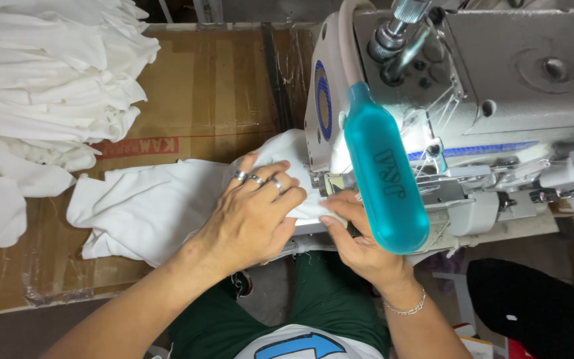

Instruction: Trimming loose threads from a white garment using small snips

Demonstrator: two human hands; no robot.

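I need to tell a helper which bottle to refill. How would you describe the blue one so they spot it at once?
Start at the grey sewing machine on the right. Hanging at its front, just above the person's right hand, is a translucent turquoise plastic bottle. It is the only brightly coloured thing there amid white cloth.

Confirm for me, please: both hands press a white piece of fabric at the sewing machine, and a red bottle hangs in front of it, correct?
Not quite. The head view shows the bottle is teal, not red. The rest holds: the left hand and right hand both press the white fabric at the sewing machine.
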